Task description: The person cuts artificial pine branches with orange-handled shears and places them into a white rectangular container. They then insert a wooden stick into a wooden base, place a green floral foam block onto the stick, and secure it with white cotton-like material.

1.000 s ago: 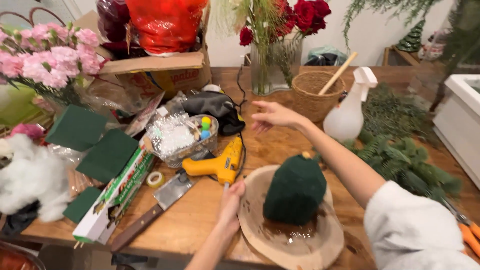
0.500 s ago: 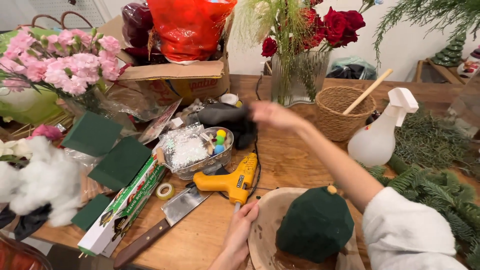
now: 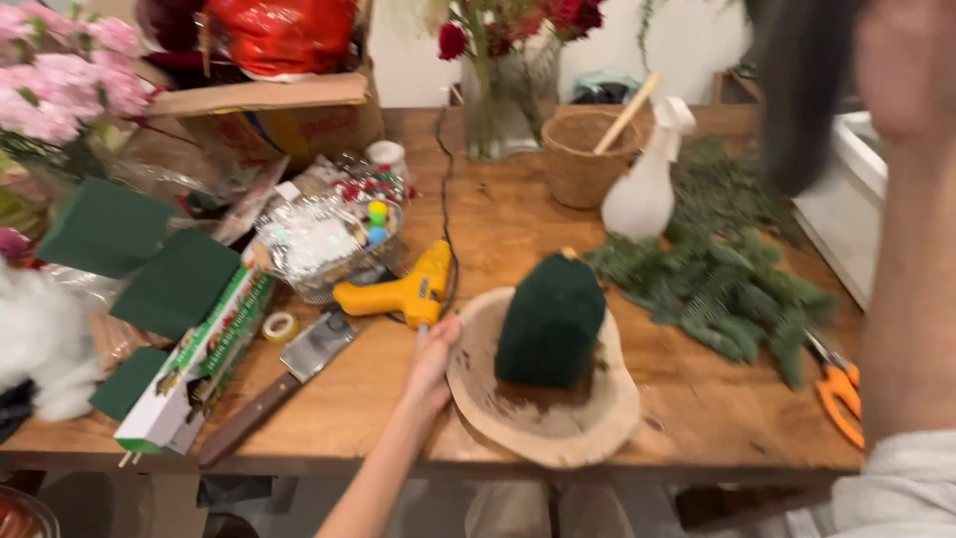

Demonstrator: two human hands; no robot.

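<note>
My left hand (image 3: pixel 433 364) rests on the left rim of a pale wooden slice (image 3: pixel 558 438) at the table's front. A dark green foam block (image 3: pixel 551 321) with a rounded top stands on the slice. Just left of my fingers lies a yellow glue gun (image 3: pixel 398 292) with a black cord running back. My right hand (image 3: pixel 901 70) is raised close to the camera at the top right, blurred, and holds a black soft thing (image 3: pixel 797 100) hanging from it.
A cleaver (image 3: pixel 289 374), a tape roll (image 3: pixel 280 327), green foam bricks (image 3: pixel 184 279) and a long box (image 3: pixel 199 364) lie left. A foil-lined bowl (image 3: pixel 319 244), basket (image 3: pixel 588 154), white spray bottle (image 3: pixel 642 194), evergreen sprigs (image 3: pixel 727 269), orange scissors (image 3: pixel 841 394) and rose vase (image 3: pixel 498 90) crowd the table.
My right hand reached to the black thing behind the glue gun, took it and lifted it up to the right, near the camera. My left hand stayed on the slice's rim.
</note>
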